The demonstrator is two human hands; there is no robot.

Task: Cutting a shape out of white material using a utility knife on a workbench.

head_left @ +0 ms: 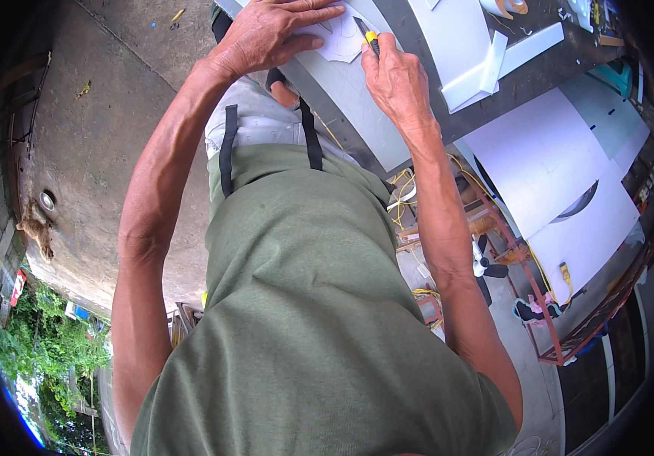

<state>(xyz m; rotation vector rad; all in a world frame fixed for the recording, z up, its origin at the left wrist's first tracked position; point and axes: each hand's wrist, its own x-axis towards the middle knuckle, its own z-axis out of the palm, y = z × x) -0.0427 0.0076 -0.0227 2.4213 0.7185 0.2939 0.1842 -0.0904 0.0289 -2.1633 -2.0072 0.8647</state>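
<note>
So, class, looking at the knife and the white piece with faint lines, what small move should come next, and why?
Probably a short, light stroke of the knife along a faint line, away from the left hand. The right hand already grips the knife, its blade points over the white piece, and the left hand lies flat across that piece's other side.

- A creased olive-green shirt (304,304) is worn, cut with short sleeves (498,399).
- Pale trousers (262,131) are partly overlaid by two black straps (227,152).
- Left hand (265,34) and right hand (399,83) are seen bare.
</note>
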